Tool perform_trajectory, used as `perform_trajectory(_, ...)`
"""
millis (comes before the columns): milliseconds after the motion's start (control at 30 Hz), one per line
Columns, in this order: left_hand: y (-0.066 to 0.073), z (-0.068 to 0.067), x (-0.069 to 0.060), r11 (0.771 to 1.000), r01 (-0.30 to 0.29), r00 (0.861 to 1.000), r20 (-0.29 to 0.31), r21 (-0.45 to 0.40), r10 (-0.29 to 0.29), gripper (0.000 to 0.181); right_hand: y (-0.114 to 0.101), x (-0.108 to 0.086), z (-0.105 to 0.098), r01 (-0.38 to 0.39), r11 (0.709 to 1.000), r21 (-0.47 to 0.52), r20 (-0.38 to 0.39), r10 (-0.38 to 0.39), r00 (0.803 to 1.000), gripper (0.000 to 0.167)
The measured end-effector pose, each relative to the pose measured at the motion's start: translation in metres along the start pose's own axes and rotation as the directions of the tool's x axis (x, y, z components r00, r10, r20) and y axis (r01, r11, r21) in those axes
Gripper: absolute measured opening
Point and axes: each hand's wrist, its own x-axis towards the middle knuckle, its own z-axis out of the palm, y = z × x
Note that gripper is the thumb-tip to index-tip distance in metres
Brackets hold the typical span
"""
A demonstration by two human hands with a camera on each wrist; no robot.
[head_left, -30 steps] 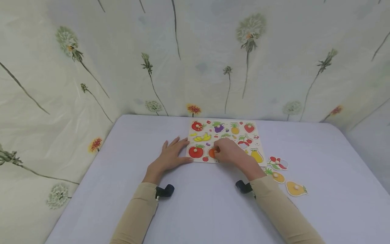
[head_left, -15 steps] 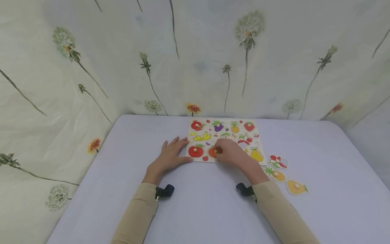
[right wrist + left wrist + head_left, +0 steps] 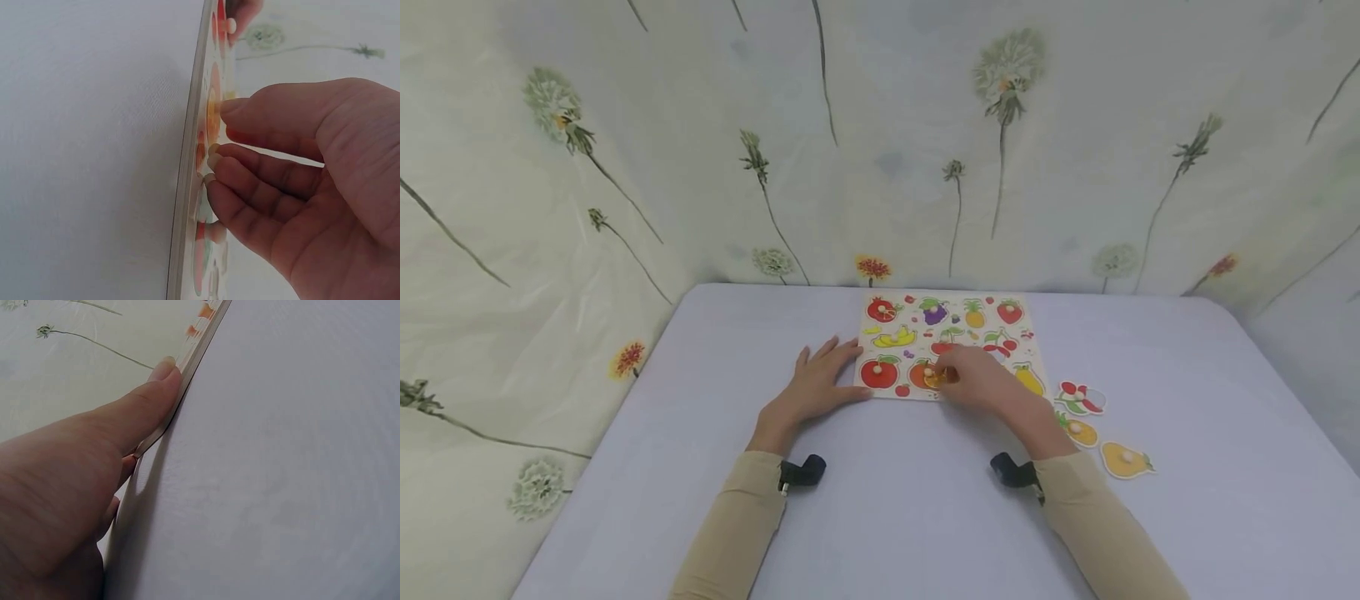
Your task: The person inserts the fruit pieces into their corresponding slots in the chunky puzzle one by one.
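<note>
In the head view, a fruit puzzle board (image 3: 889, 392) lies near the table's back edge. My left hand (image 3: 814, 390) is spread at its left side; in the left wrist view the thumb of that hand (image 3: 69, 481) rests along the board's edge (image 3: 164, 428). My right hand (image 3: 981, 382) is over the board's front, just right of the orange piece (image 3: 923, 374). In the right wrist view, the thumb and loosely bent fingers of this hand (image 3: 300, 169) are apart beside the orange piece (image 3: 213, 115); whether they touch it is unclear.
Right of the board lie a cherry piece (image 3: 1081, 398), a pineapple piece (image 3: 1082, 432) and a pear piece (image 3: 1124, 460). A pale table (image 3: 880, 517) stretches in front, and a flower-patterned sheet (image 3: 880, 167) hangs behind.
My right hand has shifted slightly right, uncovering more of the orange piece and its knob. My left hand stays at the board's left side.
</note>
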Motion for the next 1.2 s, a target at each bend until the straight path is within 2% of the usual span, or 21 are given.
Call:
perform_trajectory(367,0.002,-0.001,-0.001,1.000,0.013,1.000,-0.001,-0.010,-0.013,0.082,0.004,-0.013,-0.006,0.061,0.996,-0.070,-0.020,-0.062,0.998,0.024)
perform_trajectory(700,0.002,0.000,0.000,1.000,0.012,1.000,0.001,-0.014,-0.012,0.082,0.016,-0.029,-0.014,0.014,0.998,-0.067,-0.014,-0.015,1.000,0.013)
perform_trajectory(900,0.002,0.001,0.002,1.000,0.001,1.000,-0.001,-0.002,-0.001,0.082,0.027,-0.042,-0.022,-0.018,0.997,-0.081,-0.012,0.017,1.000,0.020)
perform_trajectory(1200,0.001,0.000,0.000,1.000,0.002,1.000,-0.001,-0.004,-0.002,0.081,0.040,-0.057,-0.041,-0.096,0.993,-0.068,0.043,0.099,0.994,0.014)
